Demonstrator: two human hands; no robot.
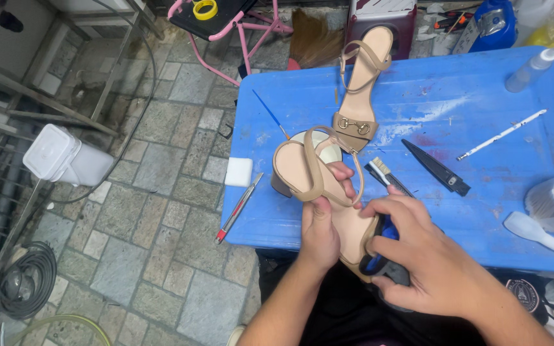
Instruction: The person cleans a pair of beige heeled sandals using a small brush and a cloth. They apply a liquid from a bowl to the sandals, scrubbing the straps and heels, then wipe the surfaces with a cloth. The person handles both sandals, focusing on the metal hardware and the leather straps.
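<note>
My left hand (320,225) grips a tan heeled sandal (309,174) by its middle, thumb across the insole and fingers around the straps. The block heel points left, over the table's front edge. My right hand (421,253) presses a blue and grey cloth (383,256) against the sandal's toe end. A second tan sandal (359,83) with a gold buckle lies flat on the blue table (456,96), farther back.
On the table lie a small brush (385,176), a black shoehorn-like tool (436,168), a white stick (501,134), a thin blue brush (270,114), a white sponge block (238,172), a red pen (237,209), a squeeze bottle (533,67). A white tub (65,156) stands on the stone floor.
</note>
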